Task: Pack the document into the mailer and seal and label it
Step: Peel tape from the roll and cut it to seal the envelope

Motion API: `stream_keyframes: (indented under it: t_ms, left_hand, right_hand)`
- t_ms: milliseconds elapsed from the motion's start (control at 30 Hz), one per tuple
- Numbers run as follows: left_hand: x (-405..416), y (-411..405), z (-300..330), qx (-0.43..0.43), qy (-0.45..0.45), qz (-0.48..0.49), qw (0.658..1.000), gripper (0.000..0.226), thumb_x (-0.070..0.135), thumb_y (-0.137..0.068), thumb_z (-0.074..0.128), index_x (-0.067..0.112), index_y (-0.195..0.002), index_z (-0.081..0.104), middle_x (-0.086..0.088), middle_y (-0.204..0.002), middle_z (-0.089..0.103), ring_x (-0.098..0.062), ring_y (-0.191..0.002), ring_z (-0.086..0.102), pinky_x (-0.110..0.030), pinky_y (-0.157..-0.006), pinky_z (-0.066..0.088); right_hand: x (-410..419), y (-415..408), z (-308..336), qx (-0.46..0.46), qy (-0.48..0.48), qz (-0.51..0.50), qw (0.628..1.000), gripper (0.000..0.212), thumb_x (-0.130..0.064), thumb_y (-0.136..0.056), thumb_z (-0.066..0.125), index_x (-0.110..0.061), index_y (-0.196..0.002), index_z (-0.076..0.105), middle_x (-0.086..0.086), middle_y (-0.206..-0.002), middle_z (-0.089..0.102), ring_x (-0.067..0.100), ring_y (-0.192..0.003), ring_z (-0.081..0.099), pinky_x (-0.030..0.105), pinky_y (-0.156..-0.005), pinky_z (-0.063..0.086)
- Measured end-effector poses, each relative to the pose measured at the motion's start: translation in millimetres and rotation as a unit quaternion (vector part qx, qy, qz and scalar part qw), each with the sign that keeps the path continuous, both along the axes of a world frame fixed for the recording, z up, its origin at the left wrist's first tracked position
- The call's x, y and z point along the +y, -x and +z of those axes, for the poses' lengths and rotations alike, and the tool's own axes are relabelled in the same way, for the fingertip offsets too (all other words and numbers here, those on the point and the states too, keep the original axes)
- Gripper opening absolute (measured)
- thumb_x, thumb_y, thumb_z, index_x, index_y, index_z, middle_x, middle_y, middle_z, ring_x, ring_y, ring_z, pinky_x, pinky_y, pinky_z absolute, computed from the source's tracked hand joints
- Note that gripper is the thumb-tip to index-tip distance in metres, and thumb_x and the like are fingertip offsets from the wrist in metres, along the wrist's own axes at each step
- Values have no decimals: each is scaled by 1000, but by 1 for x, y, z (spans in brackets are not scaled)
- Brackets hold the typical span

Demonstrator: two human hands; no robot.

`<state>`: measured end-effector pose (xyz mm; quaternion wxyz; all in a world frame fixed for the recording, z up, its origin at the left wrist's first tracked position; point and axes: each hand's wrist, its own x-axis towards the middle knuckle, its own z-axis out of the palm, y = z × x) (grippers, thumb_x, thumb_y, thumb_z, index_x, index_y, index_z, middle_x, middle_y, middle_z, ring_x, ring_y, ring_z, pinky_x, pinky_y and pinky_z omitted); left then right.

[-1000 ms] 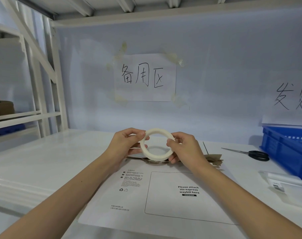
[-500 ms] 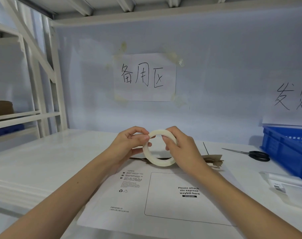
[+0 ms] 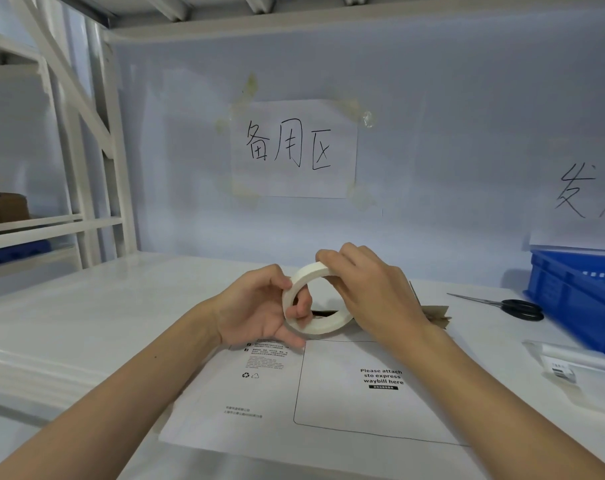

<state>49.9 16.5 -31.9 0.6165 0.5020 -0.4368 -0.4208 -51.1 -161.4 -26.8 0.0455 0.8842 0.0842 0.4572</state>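
Observation:
A white mailer (image 3: pixel 346 403) lies flat on the white table, printed side up with a box marked for the waybill. Just above its far edge I hold a roll of white tape (image 3: pixel 323 327) in both hands. My left hand (image 3: pixel 259 310) grips the roll's left side, with fingers through the hole. My right hand (image 3: pixel 373 289) lies over the top and right side, fingertips on the outer band. The roll is tilted. A brown flap (image 3: pixel 436 315) of the mailer shows behind my right wrist. I cannot see the document.
Black scissors (image 3: pixel 515 306) lie at the right, beside a blue crate (image 3: pixel 578 292). A clear sleeve with a barcode label (image 3: pixel 567 362) sits in front of the crate. White shelving (image 3: pixel 69 202) stands at the left. Paper signs hang on the back wall (image 3: pixel 294 150).
The roll has tipped from facing me to a slanted pose. My right hand slid from its right side up over the top, and my left fingers went through the hole.

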Motion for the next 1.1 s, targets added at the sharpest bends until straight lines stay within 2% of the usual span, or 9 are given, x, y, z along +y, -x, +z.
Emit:
stream_keyframes:
  t_ms: [100,200,367,433,533,800,900,967,1100]
  left_hand:
    - [0,0,0,-5,-7,17,1000,26,28,-72,57,3,-67,60,-7,-69,43,-22,-67,47,-38,-60,59]
    - [0,-2,0,-3,-11,36,999,23,25,-69,57,3,-67,62,-8,-66,44,-21,-61,47,-30,-54,56]
    - [-2,2,-1,-6,-9,65,998,19,19,-70,52,5,-68,65,-8,-64,48,-19,-58,52,-27,-53,55]
    - [-2,3,-2,-13,-13,71,997,22,17,-73,48,5,-68,66,-7,-64,50,-19,-58,52,-26,-53,54]
    - [-2,3,-2,-24,-13,71,997,21,20,-67,54,6,-72,69,-7,-64,52,-18,-57,51,-25,-52,54]
    - [-2,8,2,-36,-16,83,996,32,14,-73,44,8,-79,75,-6,-65,57,-14,-51,54,-22,-51,51]
    - [-2,10,2,-26,-5,86,996,29,12,-71,45,6,-79,73,-7,-64,54,-14,-51,50,-21,-51,49]
    - [-3,9,1,-27,-2,86,996,30,11,-72,43,6,-81,71,-6,-64,49,-15,-53,44,-22,-51,43]
    - [-4,5,0,-38,-5,87,995,24,17,-68,51,9,-83,69,-3,-67,41,-16,-60,35,-24,-52,32]
  right_hand:
    - [1,0,0,5,14,-10,1000,15,-35,-95,37,-32,-105,47,-6,-77,44,18,-70,45,23,-40,23]
    - [3,-1,-1,19,10,-14,1000,19,-38,-95,33,-32,-106,48,-6,-77,45,18,-71,46,26,-38,29]
    - [-2,-1,-3,44,-24,-25,998,9,-37,-98,49,-35,-107,47,-7,-80,44,17,-77,46,29,-44,35]
    - [-1,-1,-3,64,-34,-33,997,10,-38,-100,45,-35,-109,49,-7,-82,44,17,-80,45,33,-49,40]
    - [-1,0,-2,90,-57,-35,994,15,-41,-101,39,-35,-111,50,-6,-84,43,17,-83,45,36,-57,46]
    - [1,3,1,129,-108,-21,985,20,-43,-102,33,-34,-110,49,-6,-90,50,18,-89,47,41,-71,49]
    - [1,5,0,129,-116,-15,985,17,-41,-102,35,-33,-109,49,-5,-90,51,20,-89,47,42,-72,49]
    - [1,5,1,129,-119,-14,984,16,-39,-102,35,-33,-108,49,-5,-90,52,20,-88,47,42,-72,49]
    - [1,4,1,132,-125,-10,983,14,-37,-102,36,-32,-106,48,-5,-89,55,22,-87,47,43,-72,49]
